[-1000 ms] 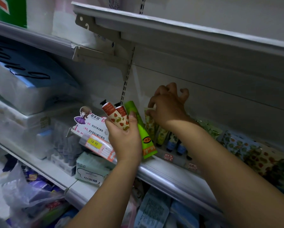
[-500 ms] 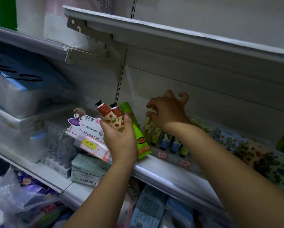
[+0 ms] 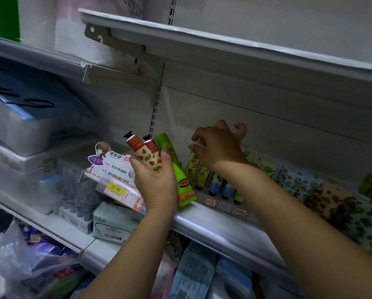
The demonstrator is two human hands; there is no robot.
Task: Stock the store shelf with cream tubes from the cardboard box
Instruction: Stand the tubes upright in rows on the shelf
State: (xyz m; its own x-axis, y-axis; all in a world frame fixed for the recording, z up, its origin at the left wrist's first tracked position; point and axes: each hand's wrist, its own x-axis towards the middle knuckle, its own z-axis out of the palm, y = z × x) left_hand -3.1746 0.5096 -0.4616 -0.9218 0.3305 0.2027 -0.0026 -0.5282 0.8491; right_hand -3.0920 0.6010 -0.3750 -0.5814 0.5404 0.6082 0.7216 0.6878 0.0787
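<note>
Over the shelf's front edge, left hand grips three tubes; right hand pinches a standing tube's crimped end behind

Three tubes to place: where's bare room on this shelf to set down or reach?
Bare-looking: shelf floor between slotted upright and the fruit-print tube the right hand pinches, partly hidden by the left hand's tubes; also air above the row. Crowded: patterned boxes rightward.
</note>
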